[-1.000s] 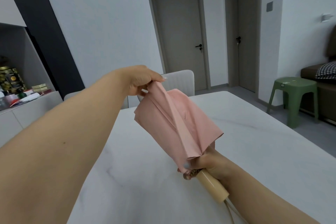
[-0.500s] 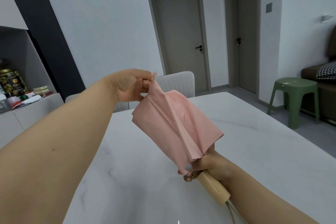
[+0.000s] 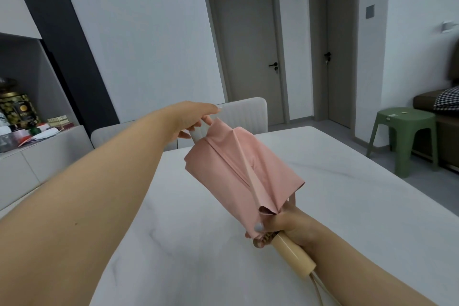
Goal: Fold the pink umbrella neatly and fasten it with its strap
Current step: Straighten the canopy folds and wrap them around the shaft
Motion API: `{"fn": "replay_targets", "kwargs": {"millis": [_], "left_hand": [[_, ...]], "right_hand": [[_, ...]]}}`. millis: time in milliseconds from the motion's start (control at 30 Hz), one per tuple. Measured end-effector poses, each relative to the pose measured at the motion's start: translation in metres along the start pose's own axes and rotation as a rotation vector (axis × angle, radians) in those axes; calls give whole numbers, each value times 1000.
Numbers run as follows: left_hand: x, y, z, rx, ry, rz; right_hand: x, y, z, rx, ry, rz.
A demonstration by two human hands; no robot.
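Held up over the white marble table (image 3: 198, 243): pink umbrella (image 3: 238, 171), collapsed but with its canopy loose and flaring in unfastened pleats. Right hand (image 3: 283, 227) wrapped round the umbrella where fabric meets the cream handle (image 3: 293, 253), fingers (image 3: 259, 226) curled tight, thumb nail pressed on the gathered cloth just above the handle. Handle jutting out below and behind those fingers, with a pale cord (image 3: 319, 290) trailing from its end. Left hand (image 3: 193, 117) reached out at the far tip of the umbrella, fingers bent and pinching the topmost point of the pink fabric between fingertips and thumb. A white piece visible just under those fingers; whether it is umbrella tip or chair beyond, cannot tell. Canopy stretched on a slant between the two sets of fingers, one long crease running down its middle. Strap not clearly made out; a narrow pink strip hanging near the right fingers, unfastened.

Beyond the left fingers, a pale chair (image 3: 243, 113) at the table's far edge. Off to the right, a green stool (image 3: 404, 136) on the floor.
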State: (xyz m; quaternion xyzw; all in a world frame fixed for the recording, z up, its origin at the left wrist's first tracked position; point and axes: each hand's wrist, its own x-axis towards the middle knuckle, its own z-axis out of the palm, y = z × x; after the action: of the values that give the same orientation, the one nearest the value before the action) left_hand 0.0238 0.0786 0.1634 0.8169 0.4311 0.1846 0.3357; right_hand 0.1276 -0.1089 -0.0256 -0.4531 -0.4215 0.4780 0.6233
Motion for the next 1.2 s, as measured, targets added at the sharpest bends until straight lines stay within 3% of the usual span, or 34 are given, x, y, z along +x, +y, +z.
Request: {"fn": "replay_targets", "kwargs": {"millis": [67,233,367,667,800,1033,1200], "left_hand": [[-1,3,5,80,35,-47],[-2,9,11,46,-73,-35],[0,9,2,-95,-148,-33],[-13,9,13,-97,-126,-105],[-13,7,14,-132,-35,-75],[-6,-17,17,-443,8,-27],[0,-32,24,-476,42,94]], "right_hand": [[0,0,0,2,0,1],[1,1,-1,1,-19,-4],[1,-2,-2,19,-39,-30],[3,0,-3,-74,-77,-56],[8,5,-4,46,-132,-45],[12,8,-5,447,-60,1],[10,8,-6,477,-68,-50]]}}
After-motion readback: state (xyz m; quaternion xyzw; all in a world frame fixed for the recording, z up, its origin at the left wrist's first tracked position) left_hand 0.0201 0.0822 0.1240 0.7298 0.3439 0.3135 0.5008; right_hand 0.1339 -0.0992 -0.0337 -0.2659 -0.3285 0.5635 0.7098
